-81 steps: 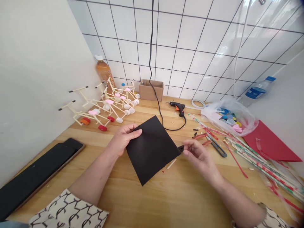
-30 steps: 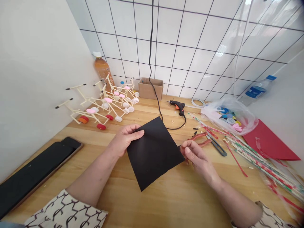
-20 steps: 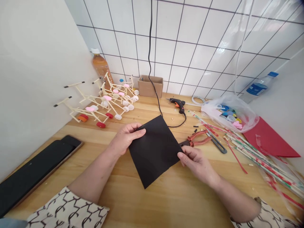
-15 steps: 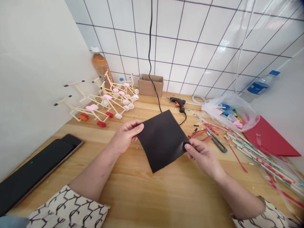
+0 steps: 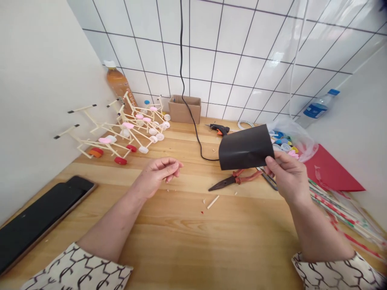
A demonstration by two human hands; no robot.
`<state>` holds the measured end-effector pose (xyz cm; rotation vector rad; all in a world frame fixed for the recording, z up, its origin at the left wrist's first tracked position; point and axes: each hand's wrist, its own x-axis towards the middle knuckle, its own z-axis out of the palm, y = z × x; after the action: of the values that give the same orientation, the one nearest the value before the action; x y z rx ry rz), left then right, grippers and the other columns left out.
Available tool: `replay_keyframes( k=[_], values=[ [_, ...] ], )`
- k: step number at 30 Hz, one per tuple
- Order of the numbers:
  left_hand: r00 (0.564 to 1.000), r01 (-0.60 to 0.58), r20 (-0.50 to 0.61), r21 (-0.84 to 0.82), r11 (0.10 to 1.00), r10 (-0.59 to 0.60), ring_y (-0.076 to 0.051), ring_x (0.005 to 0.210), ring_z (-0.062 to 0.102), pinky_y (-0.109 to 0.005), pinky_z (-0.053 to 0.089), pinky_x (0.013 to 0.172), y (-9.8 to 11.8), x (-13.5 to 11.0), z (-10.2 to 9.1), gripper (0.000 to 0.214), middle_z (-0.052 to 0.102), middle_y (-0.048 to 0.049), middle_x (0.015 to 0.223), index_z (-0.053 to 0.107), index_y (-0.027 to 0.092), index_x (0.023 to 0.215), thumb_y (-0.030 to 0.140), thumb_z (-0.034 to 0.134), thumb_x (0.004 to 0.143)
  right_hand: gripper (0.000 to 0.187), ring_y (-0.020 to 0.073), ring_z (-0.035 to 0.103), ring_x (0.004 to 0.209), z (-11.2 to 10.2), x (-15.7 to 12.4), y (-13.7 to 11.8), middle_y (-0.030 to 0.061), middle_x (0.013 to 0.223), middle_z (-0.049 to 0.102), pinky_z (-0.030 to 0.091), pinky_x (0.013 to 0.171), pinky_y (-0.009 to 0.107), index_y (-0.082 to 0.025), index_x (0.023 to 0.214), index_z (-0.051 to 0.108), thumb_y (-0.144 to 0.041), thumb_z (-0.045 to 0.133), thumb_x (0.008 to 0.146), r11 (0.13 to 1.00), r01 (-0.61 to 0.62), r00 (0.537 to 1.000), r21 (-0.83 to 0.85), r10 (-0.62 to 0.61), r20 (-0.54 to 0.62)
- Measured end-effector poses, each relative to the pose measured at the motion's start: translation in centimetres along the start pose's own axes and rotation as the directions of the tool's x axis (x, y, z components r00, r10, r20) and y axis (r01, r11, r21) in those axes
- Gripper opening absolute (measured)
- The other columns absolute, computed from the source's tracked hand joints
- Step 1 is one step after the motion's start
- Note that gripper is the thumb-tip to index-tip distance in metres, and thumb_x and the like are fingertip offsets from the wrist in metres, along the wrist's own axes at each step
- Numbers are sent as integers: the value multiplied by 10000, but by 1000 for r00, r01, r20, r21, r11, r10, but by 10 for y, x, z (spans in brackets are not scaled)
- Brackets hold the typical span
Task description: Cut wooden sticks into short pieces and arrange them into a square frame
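My right hand (image 5: 288,175) pinches a black sheet of paper (image 5: 246,148) by its lower right corner. The sheet is held up off the table and bows into a curve, partly covering the pliers, the glue gun's lower end and the plastic bag. Well to the left of the paper, my left hand (image 5: 159,175) hovers over the wood with its fingers curled against the thumb and nothing visible in them. Long-nose pliers (image 5: 225,183) with red handles lie below the sheet, near a short pale stick (image 5: 213,202). Behind the sheet is a black glue gun (image 5: 220,129).
Several stick-built models with bottle-cap wheels (image 5: 121,133) stand at the back left, near an orange drink bottle (image 5: 119,84). A phone (image 5: 45,219) lies at the left. A cardboard box (image 5: 185,109) sits by the wall; red paper (image 5: 332,169) and wrapped sticks (image 5: 341,209) lie right.
My left hand has let go of the black paper and drawn in its fingers. My right hand has carried the sheet up and to the right, uncovering the pliers and the short stick.
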<state>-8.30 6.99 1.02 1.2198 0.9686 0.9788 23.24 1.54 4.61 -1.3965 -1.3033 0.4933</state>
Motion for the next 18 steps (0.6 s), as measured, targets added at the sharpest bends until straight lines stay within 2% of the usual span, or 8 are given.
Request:
replay_keyframes(
  k=[4, 8, 11, 14, 18],
  values=[
    [1000, 14, 0, 16, 1000, -14, -60, 471, 409, -181, 299, 438, 0, 0, 0, 203, 575, 6, 571, 655, 140, 743, 326, 675, 665, 31, 73, 418, 398, -27, 29, 3, -41, 437, 512, 304, 401, 222, -155, 719, 634, -180, 639, 700, 989, -71, 968, 132, 101, -230],
    [1000, 31, 7, -2, 1000, -31, -52, 466, 405, -177, 304, 448, 2, -1, 1, 198, 574, 15, 566, 657, 147, 737, 329, 682, 664, 110, 60, 412, 362, -66, 64, 6, -54, 394, 474, 285, 377, 212, -143, 714, 620, -58, 605, 647, 989, -59, 910, 139, 110, -399],
    [999, 47, 6, 4, 999, -47, -53, 469, 410, -177, 310, 455, 3, -1, 1, 197, 576, 17, 564, 656, 149, 726, 331, 688, 656, 183, 51, 414, 358, -96, 85, 7, -69, 392, 440, 259, 365, 194, -172, 607, 542, 11, 554, 622, 992, -22, 850, 123, 83, -521],
    [999, 52, 5, 27, 998, -52, -56, 468, 408, -181, 312, 454, 1, 0, 1, 206, 574, 14, 563, 655, 151, 723, 345, 683, 659, 225, 48, 390, 342, -119, 97, 6, -80, 392, 411, 246, 357, 188, -186, 612, 531, 38, 521, 613, 994, 30, 793, 107, 42, -608],
    [998, 52, 22, 70, 996, -54, -60, 477, 413, -183, 321, 454, -3, 1, -1, 221, 580, 6, 583, 660, 153, 745, 361, 673, 673, 199, 59, 402, 374, -133, 105, -3, -59, 455, 432, 269, 363, 202, -198, 661, 529, -2, 544, 626, 999, 38, 778, 29, -11, -628]
  ],
)
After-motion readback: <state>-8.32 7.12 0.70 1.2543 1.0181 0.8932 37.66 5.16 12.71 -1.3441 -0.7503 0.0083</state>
